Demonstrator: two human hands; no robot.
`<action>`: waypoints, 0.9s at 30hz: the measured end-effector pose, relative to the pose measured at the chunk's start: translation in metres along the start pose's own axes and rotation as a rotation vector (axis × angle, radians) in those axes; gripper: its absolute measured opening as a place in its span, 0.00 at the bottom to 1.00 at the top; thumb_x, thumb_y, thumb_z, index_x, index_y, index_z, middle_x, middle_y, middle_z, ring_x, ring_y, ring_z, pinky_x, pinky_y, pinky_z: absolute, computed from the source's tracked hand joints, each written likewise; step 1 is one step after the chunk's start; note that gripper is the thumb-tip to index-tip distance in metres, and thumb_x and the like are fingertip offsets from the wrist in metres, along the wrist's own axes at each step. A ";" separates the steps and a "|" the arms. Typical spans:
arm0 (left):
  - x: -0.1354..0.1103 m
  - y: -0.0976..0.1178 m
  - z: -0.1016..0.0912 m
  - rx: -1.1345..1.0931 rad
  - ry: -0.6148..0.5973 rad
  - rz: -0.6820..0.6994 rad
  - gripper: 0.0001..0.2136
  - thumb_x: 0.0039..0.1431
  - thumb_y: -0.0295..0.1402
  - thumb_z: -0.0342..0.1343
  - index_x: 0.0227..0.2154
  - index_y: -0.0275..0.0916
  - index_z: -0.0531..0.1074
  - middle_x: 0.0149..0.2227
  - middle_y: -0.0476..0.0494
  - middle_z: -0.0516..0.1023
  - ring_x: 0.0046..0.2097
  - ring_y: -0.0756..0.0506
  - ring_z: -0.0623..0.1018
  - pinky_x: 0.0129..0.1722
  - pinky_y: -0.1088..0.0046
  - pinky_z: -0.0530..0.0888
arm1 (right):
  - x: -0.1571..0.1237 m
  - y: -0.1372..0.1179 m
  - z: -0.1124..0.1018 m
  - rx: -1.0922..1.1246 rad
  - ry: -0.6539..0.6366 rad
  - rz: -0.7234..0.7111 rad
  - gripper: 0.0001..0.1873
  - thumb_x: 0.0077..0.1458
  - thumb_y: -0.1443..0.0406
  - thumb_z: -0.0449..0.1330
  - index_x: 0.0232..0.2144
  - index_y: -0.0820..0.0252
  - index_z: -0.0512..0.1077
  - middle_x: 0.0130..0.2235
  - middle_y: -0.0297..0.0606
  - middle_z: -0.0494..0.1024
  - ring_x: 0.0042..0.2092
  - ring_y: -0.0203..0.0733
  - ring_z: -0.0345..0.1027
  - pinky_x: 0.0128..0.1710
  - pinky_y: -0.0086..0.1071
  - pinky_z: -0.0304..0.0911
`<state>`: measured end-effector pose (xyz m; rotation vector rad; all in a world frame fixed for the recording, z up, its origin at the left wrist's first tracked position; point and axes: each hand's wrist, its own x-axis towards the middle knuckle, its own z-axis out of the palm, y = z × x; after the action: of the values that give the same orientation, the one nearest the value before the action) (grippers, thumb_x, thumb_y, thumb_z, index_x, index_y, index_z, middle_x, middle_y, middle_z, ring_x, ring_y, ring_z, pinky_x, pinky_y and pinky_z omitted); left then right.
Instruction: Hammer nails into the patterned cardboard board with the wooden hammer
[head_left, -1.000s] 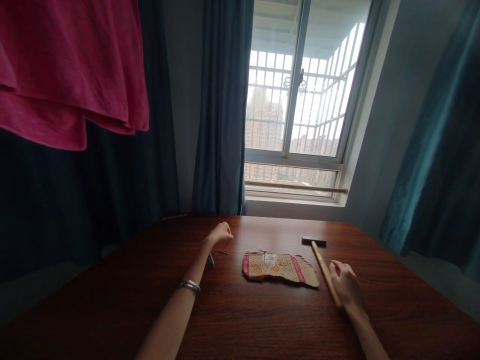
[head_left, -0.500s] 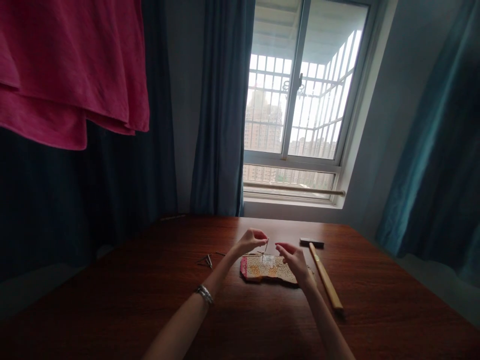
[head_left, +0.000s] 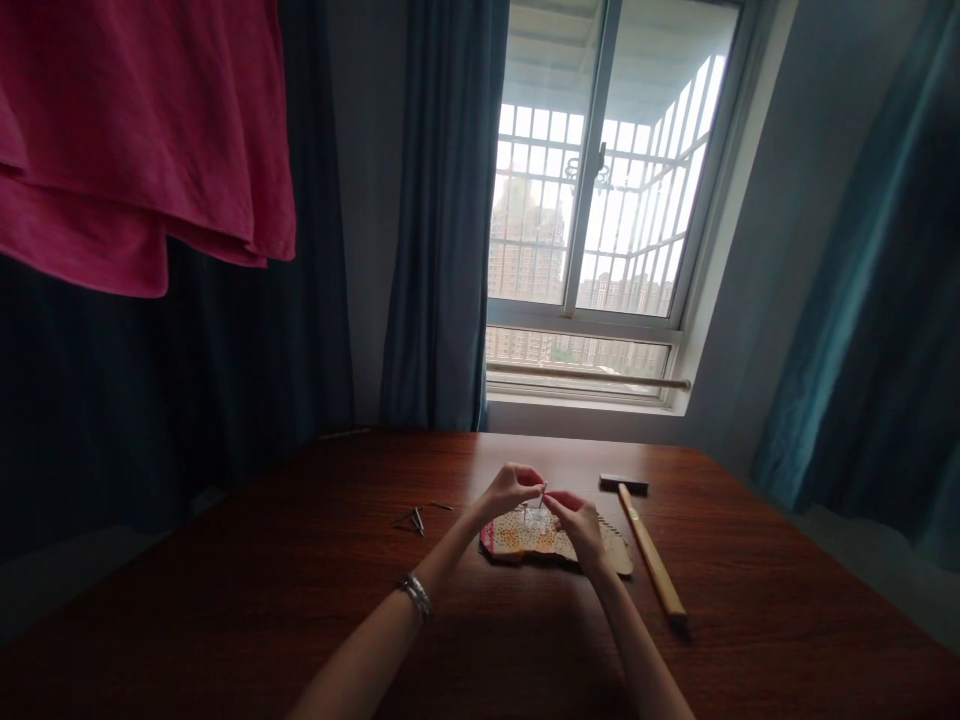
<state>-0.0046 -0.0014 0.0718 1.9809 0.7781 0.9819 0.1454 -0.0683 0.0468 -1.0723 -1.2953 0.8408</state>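
My left hand [head_left: 516,486] is closed in a pinch on a thin nail [head_left: 542,496], held upright above a patterned board [head_left: 510,545]. My right hand [head_left: 576,520] meets it from the other side, its fingertips closed on the same nail. The board is flat, dotted with small dark marks, pink at its left end and wavy along its near edge. Another nail [head_left: 525,511] stands in the board just left of the held one. Part of the board is hidden under my right hand.
A hammer [head_left: 651,560] with a wooden handle lies right of the board, its dark head pointing away. Several loose nails [head_left: 417,520] lie to the left on the brown table [head_left: 247,600]. A pink cloth [head_left: 150,140] hangs at upper left, and a window stands behind the table.
My right hand has moved left and closed its fingertips at the nail. My left hand has shifted slightly right with the nail, uncovering a loose nail on the table.
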 end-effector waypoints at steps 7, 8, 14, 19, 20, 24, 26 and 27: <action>0.004 -0.008 0.001 0.012 -0.010 0.022 0.13 0.47 0.38 0.56 0.28 0.31 0.75 0.25 0.44 0.75 0.27 0.50 0.71 0.25 0.78 0.65 | 0.007 0.005 -0.001 -0.046 -0.015 -0.066 0.18 0.45 0.53 0.60 0.32 0.62 0.76 0.28 0.38 0.77 0.23 0.35 0.63 0.19 0.27 0.56; 0.005 -0.007 0.000 0.021 -0.009 0.032 0.13 0.47 0.38 0.56 0.29 0.31 0.75 0.26 0.44 0.76 0.27 0.50 0.71 0.25 0.78 0.65 | 0.009 0.007 -0.001 -0.055 -0.017 -0.073 0.18 0.45 0.53 0.59 0.32 0.62 0.75 0.28 0.38 0.77 0.23 0.35 0.63 0.18 0.27 0.55; 0.003 -0.016 -0.013 0.025 0.123 0.003 0.12 0.48 0.33 0.53 0.34 0.32 0.75 0.29 0.43 0.76 0.30 0.49 0.72 0.29 0.76 0.67 | 0.025 0.022 0.004 -0.123 -0.026 -0.104 0.16 0.43 0.55 0.60 0.29 0.62 0.75 0.27 0.40 0.78 0.28 0.41 0.68 0.25 0.31 0.62; 0.000 -0.052 -0.014 -0.162 0.125 -0.142 0.17 0.39 0.23 0.48 0.35 0.31 0.73 0.29 0.43 0.75 0.32 0.48 0.73 0.28 0.76 0.68 | 0.027 0.038 0.010 -0.207 -0.056 -0.133 0.14 0.43 0.58 0.59 0.28 0.61 0.77 0.29 0.40 0.79 0.33 0.44 0.71 0.35 0.34 0.64; 0.000 -0.059 -0.013 -0.183 0.118 -0.161 0.19 0.37 0.22 0.47 0.35 0.31 0.73 0.28 0.43 0.74 0.32 0.48 0.73 0.28 0.77 0.67 | 0.027 0.041 0.010 -0.227 -0.054 -0.139 0.13 0.43 0.58 0.59 0.29 0.60 0.77 0.30 0.40 0.79 0.33 0.44 0.71 0.35 0.34 0.64; -0.002 -0.072 -0.009 -0.180 0.078 -0.202 0.22 0.33 0.20 0.45 0.35 0.32 0.73 0.28 0.45 0.75 0.33 0.48 0.73 0.31 0.75 0.68 | 0.026 0.048 0.007 -0.298 -0.054 -0.159 0.13 0.45 0.59 0.57 0.30 0.59 0.77 0.30 0.38 0.79 0.33 0.42 0.70 0.35 0.33 0.63; -0.003 -0.074 -0.008 -0.151 0.052 -0.207 0.21 0.33 0.20 0.45 0.35 0.32 0.73 0.29 0.45 0.75 0.33 0.48 0.73 0.32 0.75 0.68 | 0.027 0.049 0.006 -0.327 -0.062 -0.167 0.12 0.45 0.60 0.57 0.29 0.58 0.77 0.29 0.37 0.79 0.32 0.42 0.70 0.34 0.33 0.63; -0.003 -0.074 -0.008 -0.136 0.042 -0.201 0.21 0.33 0.21 0.46 0.35 0.32 0.73 0.29 0.45 0.75 0.33 0.48 0.73 0.33 0.74 0.68 | 0.027 0.050 0.007 -0.341 -0.066 -0.171 0.12 0.45 0.60 0.57 0.29 0.57 0.77 0.28 0.36 0.79 0.31 0.42 0.70 0.34 0.33 0.63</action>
<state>-0.0257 0.0364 0.0116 1.7340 0.8911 0.9340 0.1464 -0.0264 0.0083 -1.1852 -1.6007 0.5417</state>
